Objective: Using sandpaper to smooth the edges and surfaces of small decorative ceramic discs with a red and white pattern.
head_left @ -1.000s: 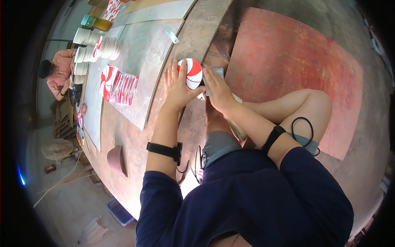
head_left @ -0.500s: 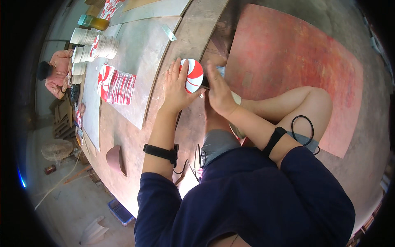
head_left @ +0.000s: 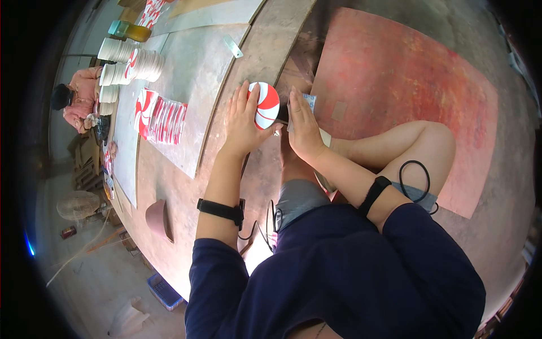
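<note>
My left hand [head_left: 241,118] is closed around a round disc [head_left: 267,107] with a red and white swirl face, thumb at its lower edge and fingers over its left side. Just right of the disc, my right hand [head_left: 304,127] is upright with its fingers straight and together, palm toward the disc's edge. A thin dark sheet [head_left: 283,115] shows between that palm and the disc, seemingly held against the palm; its far side is hidden. On the board to the left, a row of similar swirl discs [head_left: 168,121] stands on edge.
Stacks of pale discs [head_left: 149,65] stand at the far left beside an amber bottle [head_left: 134,31]. A metal strip [head_left: 232,46] lies on the grey board [head_left: 206,73]. A curled brown sheet [head_left: 158,219] rests nearer. Another person [head_left: 84,96] sits beyond the table. A reddish board [head_left: 395,85] lies right.
My right hand has shifted slightly, and its fingers, blurred before, now show sharply and stand a little apart from the disc. The left hand and disc stay almost in place.
</note>
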Motion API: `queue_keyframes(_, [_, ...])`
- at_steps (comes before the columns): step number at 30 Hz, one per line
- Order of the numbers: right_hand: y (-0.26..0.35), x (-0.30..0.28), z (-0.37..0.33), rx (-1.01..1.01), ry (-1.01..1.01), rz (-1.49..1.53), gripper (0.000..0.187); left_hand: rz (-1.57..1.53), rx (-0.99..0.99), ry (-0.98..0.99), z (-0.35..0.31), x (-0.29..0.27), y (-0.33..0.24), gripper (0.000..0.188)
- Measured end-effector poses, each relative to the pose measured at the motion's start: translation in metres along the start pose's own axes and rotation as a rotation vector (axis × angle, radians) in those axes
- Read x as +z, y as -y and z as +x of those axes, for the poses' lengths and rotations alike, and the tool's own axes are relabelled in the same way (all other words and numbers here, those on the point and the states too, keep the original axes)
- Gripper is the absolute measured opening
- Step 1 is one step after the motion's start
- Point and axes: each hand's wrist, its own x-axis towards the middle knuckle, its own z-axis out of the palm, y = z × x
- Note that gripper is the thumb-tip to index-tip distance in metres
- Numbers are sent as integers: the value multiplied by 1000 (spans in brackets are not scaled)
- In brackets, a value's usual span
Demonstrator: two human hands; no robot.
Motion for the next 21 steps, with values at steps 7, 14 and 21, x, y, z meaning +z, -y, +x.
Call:
queue_keyframes(7, [-8, 5, -7, 146, 142, -95, 68, 8, 5, -3, 1, 0, 0, 101])
queue_keyframes(14, [-6, 6, -3, 102, 102, -149, 63, -27, -22, 18, 0, -8, -3, 95])
queue_keyframes(21, [-7, -55, 31, 79, -82, -49, 61, 98, 28, 115, 13, -16, -25, 98])
